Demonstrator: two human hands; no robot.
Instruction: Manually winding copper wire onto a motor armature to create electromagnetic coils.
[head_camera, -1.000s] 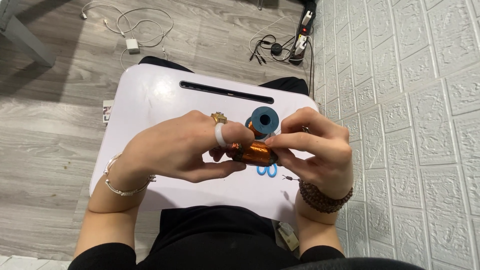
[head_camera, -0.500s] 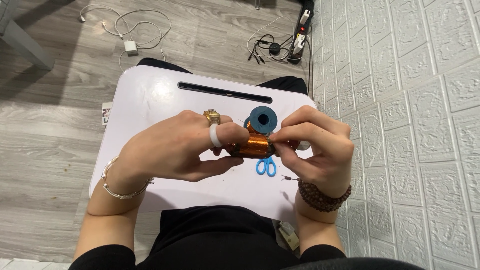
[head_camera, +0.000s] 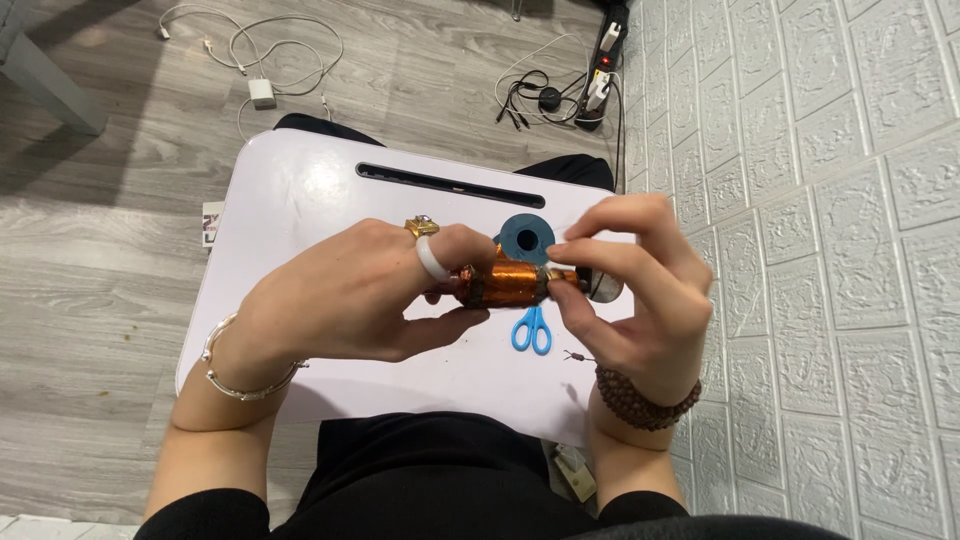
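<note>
Two hands pinch copper coil (head_camera: 505, 283) — right hand (head_camera: 630, 300) fingers lifted higher, left hand (head_camera: 350, 295) unmoved.

Scissors (head_camera: 532, 329) on lap desk (head_camera: 300, 190)

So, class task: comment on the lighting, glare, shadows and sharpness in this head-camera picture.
Head view: even, soft light; a pale glare patch on the white lap desk; a dark shadow across the grey floor at upper left; left hand, right hand and copper coil look sharp; wall bricks bend slightly toward the edge.
</note>
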